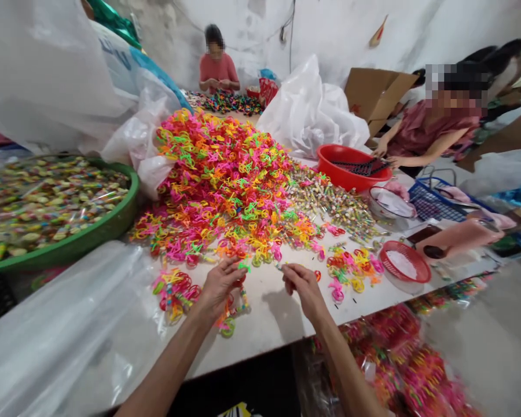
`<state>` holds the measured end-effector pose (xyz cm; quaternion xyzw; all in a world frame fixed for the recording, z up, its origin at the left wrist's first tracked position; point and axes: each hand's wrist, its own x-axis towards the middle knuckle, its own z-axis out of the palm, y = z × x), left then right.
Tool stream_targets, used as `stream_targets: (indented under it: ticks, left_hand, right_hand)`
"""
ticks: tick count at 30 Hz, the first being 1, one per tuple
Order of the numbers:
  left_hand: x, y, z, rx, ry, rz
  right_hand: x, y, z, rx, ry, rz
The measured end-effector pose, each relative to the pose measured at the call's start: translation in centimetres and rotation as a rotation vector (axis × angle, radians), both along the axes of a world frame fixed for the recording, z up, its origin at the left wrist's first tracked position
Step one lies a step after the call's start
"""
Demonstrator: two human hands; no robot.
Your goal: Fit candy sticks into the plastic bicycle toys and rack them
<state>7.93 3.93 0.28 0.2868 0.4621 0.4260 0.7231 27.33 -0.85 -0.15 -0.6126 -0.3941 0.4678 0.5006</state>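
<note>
My left hand (220, 285) is closed in a pinch over the table, with a small bright plastic piece (244, 267), green and red, at its fingertips. To its right, my right hand (303, 285) pinches a small slim item (279, 267); only its pale tip shows, so its kind is unclear. Beyond both hands rises a big heap of bright plastic pieces (226, 179) with round loops, in pink, orange, yellow and green. A smaller cluster (178, 292) lies left of my left hand, mixed with small filled tubes. Another small group (351, 266) sits right of my right hand.
Many small filled tubes (334, 200) lie right of the heap. A green tub (132, 197) stands left, near plastic sheeting (91, 324). Rightward are a red basin (323, 162), a red basket (425, 269) and a blue basket (438, 202). Two people (219, 68) (438, 127) work nearby.
</note>
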Motion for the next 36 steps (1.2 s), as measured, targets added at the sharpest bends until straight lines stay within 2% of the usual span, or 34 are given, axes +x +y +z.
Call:
stream_targets:
  ticks: [3, 7, 9, 11, 13, 15, 17, 19, 22, 26, 32, 36]
  left_hand:
    - [0.2, -0.8, 0.3, -0.047, -0.069, -0.075]
    - [0.2, -1.5, 0.1, -0.044, -0.056, -0.113]
    - [0.2, -1.7, -0.2, -0.003, 0.003, -0.100]
    - [0.3, -1.9, -0.4, 0.113, 0.172, -0.079]
    - [0.5, -2.0, -0.5, 0.271, 0.358, -0.112]
    - [0.6, -2.2, -0.3, 0.402, 0.428, -0.216]
    - [0.6, -2.2, 0.1, 0.459, 0.396, -0.300]
    - [0.3, -2.2, 0.5, 0.417, 0.345, -0.297]
    - [-0.5, -2.2, 0.5, 0.261, 0.184, -0.244]
    - [-1.2, -2.5, 0.2, 0.153, -0.014, -0.285]
    - [-1.3, -2.9, 0.4, 0.128, -0.046, -0.323]
    - [-1.3, -3.0, 0.4, 0.107, -0.055, -0.363]
  right_hand:
    - [-2.8, -1.0, 0.8, -0.087, 0.300, 0.112]
    - [-4.1, -0.9, 1.0, -0.059, 0.364, 0.110]
    - [-4.0, -0.7, 1.1, -0.017, 0.366, 0.033]
    - [-4.0, -0.7, 1.6, 0.052, 0.310, -0.084]
    - [-4.1, -0.7, 2.2, 0.121, 0.175, -0.107]
    - [-4.3, -0.5, 2.7, 0.147, 0.017, 0.007]
    - [-4.3, -0.4, 2.8, 0.116, -0.086, 0.128]
    - [-4.0, -0.4, 2.7, 0.035, -0.091, 0.213]
    - [-3.3, -0.7, 2.2, -0.086, 0.026, 0.305]
    - [-2.8, -1.3, 1.7, -0.082, 0.209, 0.340]
    - [-2.9, -1.5, 1.5, -0.104, 0.291, 0.324]
    - [-2.7, -1.7, 1.3, -0.153, 0.385, 0.363]
